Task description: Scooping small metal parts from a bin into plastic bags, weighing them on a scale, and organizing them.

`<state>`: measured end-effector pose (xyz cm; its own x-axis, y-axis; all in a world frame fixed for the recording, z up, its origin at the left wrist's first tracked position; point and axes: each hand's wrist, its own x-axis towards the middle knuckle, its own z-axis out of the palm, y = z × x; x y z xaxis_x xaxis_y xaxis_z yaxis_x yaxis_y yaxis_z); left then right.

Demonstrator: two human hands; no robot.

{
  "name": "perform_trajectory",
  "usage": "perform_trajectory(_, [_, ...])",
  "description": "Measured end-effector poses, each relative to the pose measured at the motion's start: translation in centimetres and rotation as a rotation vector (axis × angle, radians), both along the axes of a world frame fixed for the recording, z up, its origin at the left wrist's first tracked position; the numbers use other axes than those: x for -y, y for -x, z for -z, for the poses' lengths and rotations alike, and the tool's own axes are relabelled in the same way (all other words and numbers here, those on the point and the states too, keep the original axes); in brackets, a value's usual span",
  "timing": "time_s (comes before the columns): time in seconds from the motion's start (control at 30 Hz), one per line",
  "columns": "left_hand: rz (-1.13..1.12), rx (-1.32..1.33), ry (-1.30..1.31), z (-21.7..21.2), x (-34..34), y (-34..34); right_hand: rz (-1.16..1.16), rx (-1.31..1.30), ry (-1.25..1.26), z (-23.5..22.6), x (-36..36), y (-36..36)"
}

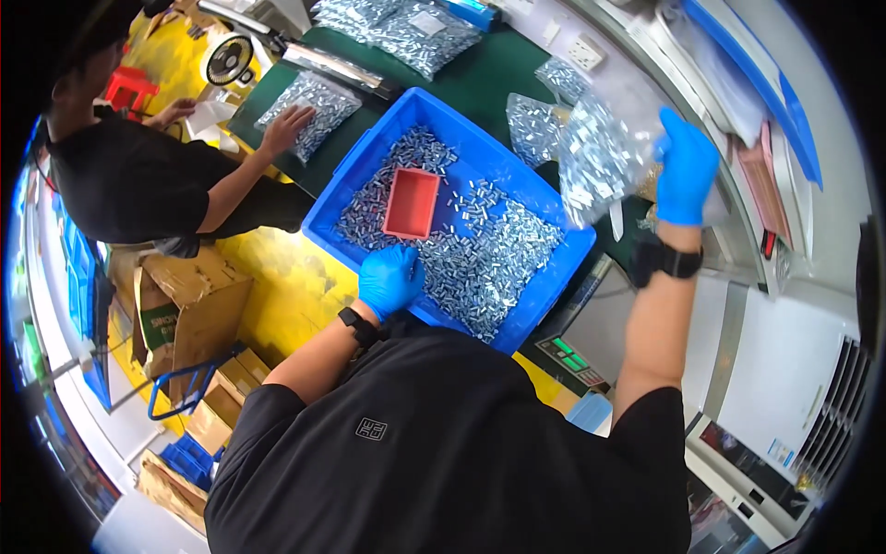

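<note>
A blue glove covers my right hand (686,171), raised at the right and closed on the top of a clear plastic bag (602,157). Small silvery metal pieces fill the bag, which hangs at the far right corner of a blue bin (574,249). My left hand (391,280), also gloved, is at the bin's near left edge with its fingers curled in; whatever they may hold is hidden. Loose metal pieces (498,263), short and cylindrical, lie across the bin's bottom. Among them sits a small red tray (412,203), just beyond my left hand.
Filled bags (425,37) lie on the green tabletop (503,63), two more (533,129) beyond the bin. A scale with a green display (569,355) stands at right. At left, a co-worker (138,175) rests a hand on another bag (314,111); cardboard boxes (198,295) stand below.
</note>
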<state>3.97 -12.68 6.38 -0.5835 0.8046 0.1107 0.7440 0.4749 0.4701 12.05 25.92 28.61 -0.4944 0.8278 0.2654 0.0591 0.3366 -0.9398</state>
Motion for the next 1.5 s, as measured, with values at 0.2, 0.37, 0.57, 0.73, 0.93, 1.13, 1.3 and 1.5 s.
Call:
perform_trajectory(0.2, [0.021,0.059,-0.073,-0.3,0.1,0.8,-0.162,0.183,-0.204,6.5,-5.4,14.6])
perform_trajectory(0.37, [-0.002,0.076,-0.129,-0.8,0.1,1.1,-0.281,0.522,-0.469,14.0,-5.7,19.7])
perform_trajectory(0.57, [0.055,0.074,-0.13,-0.4,0.0,1.2,-0.364,0.853,-0.56,25.1,-5.4,18.4])
perform_trajectory(0.73, [0.038,0.092,-0.087,-1.1,-0.2,1.2,-0.559,0.953,-0.491,23.5,-4.9,17.0])
perform_trajectory(0.93, [0.064,0.136,-0.023,-1.4,-0.8,1.1,-0.772,1.066,0.199,17.6,-4.0,13.9])
perform_trajectory(1.13, [0.107,0.155,0.066,-1.7,-0.5,1.0,-0.57,0.651,-0.027,2.6,-5.5,9.3])
perform_trajectory(1.3, [0.12,0.143,0.049,-1.9,0.2,0.7,-0.153,0.213,-0.364,-10.1,-6.1,4.3])
perform_trajectory(1.5, [0.174,0.194,0.052,-1.9,-0.1,1.2,-0.031,1.205,-1.483,-15.9,-27.1,-2.3])
